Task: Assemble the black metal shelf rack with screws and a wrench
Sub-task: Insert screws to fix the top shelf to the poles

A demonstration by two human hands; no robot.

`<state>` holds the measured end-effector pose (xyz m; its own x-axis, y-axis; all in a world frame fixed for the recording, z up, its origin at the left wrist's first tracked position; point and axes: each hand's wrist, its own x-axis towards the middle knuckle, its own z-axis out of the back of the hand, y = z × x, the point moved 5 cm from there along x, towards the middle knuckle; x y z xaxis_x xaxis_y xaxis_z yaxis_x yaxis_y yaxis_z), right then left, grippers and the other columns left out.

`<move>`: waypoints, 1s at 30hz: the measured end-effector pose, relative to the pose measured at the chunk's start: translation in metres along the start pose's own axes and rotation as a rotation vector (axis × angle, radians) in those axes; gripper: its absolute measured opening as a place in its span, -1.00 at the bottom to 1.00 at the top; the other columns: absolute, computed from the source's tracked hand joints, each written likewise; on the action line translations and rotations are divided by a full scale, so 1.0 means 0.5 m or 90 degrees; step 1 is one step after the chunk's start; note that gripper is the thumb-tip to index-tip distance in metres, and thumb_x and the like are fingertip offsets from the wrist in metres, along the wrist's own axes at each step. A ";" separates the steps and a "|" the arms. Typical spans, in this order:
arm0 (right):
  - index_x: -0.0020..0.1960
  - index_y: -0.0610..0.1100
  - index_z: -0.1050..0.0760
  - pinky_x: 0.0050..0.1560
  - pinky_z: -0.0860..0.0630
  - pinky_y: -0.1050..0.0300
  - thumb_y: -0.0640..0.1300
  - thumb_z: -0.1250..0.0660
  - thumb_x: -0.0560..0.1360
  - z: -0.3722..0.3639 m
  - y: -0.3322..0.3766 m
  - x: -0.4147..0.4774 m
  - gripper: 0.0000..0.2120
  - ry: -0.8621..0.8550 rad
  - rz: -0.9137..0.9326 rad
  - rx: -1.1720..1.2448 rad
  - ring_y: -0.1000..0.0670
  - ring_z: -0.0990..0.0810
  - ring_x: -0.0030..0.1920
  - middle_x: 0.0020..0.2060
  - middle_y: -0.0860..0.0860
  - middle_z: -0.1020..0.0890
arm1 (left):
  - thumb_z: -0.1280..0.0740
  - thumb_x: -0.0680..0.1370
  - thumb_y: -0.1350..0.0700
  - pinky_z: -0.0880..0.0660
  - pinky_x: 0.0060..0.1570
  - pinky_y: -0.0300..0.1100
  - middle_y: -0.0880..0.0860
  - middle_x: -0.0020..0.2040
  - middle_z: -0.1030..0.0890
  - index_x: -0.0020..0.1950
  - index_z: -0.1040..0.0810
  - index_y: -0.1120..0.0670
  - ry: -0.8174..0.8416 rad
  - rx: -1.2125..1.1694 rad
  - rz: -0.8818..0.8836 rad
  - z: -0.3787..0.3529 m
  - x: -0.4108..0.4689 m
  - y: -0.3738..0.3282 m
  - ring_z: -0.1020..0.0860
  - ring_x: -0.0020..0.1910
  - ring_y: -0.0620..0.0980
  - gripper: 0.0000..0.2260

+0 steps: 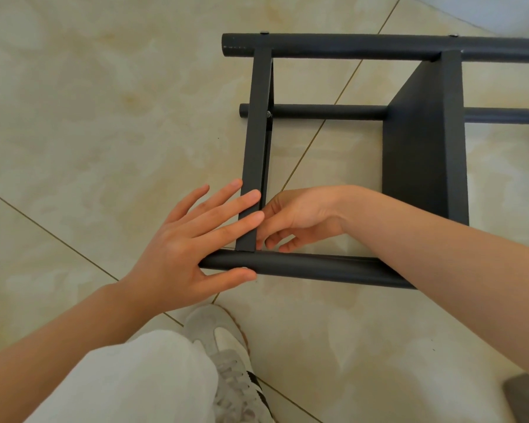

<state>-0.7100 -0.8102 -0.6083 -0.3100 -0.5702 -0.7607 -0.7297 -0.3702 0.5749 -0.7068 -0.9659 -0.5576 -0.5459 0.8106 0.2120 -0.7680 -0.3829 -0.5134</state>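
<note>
No legible text, label, brand, number or sign is found. The black metal shelf rack carries a few faint pale marks at the left end of its far tube, too small to read. The shoe at the near edge shows dark side stripes but no readable brand name.

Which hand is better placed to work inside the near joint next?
Probably the right hand: its fingers curl at the inner corner, while the left hand lies flat, steadying bar and tube.
</note>
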 end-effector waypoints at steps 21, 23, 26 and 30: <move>-0.13 -0.10 -0.68 0.10 -0.49 0.07 -0.15 -0.37 0.56 -0.001 -0.006 0.005 -0.86 0.039 0.010 0.039 -0.02 -0.54 -0.02 -0.17 -0.02 -0.65 | -0.28 0.62 -0.20 -0.17 0.52 0.13 0.09 0.51 -0.38 0.45 -0.43 0.10 0.003 0.007 0.009 -0.002 -0.001 -0.001 -0.25 0.57 0.10 -0.48; -0.13 -0.10 -0.68 0.09 -0.51 0.09 -0.20 -0.36 0.56 0.002 -0.004 0.005 -0.84 0.043 0.016 0.054 -0.01 -0.57 -0.04 -0.15 -0.03 -0.67 | -0.28 0.62 -0.20 -0.17 0.52 0.12 0.09 0.51 -0.38 0.45 -0.42 0.10 0.006 0.008 0.009 -0.002 0.000 -0.001 -0.24 0.57 0.10 -0.49; -0.14 -0.11 -0.68 0.08 -0.50 0.10 -0.24 -0.36 0.55 0.006 -0.003 0.004 -0.85 0.042 0.017 0.063 0.01 -0.57 -0.05 -0.12 -0.03 -0.66 | -0.29 0.62 -0.20 -0.16 0.52 0.12 0.10 0.51 -0.38 0.45 -0.43 0.10 0.006 0.007 0.011 -0.002 0.000 0.000 -0.24 0.57 0.10 -0.49; -0.08 -0.14 -0.66 0.10 -0.49 0.07 -0.21 -0.36 0.55 0.005 -0.008 0.006 -0.90 0.043 0.006 0.053 -0.02 -0.55 -0.02 -0.13 -0.04 -0.66 | -0.29 0.62 -0.19 -0.16 0.52 0.12 0.10 0.51 -0.38 0.45 -0.42 0.10 0.002 0.001 0.011 -0.002 0.000 -0.001 -0.25 0.57 0.11 -0.48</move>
<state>-0.7096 -0.8085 -0.6136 -0.2776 -0.6230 -0.7313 -0.7760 -0.3034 0.5530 -0.7059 -0.9651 -0.5581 -0.5573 0.8058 0.2003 -0.7593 -0.3970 -0.5156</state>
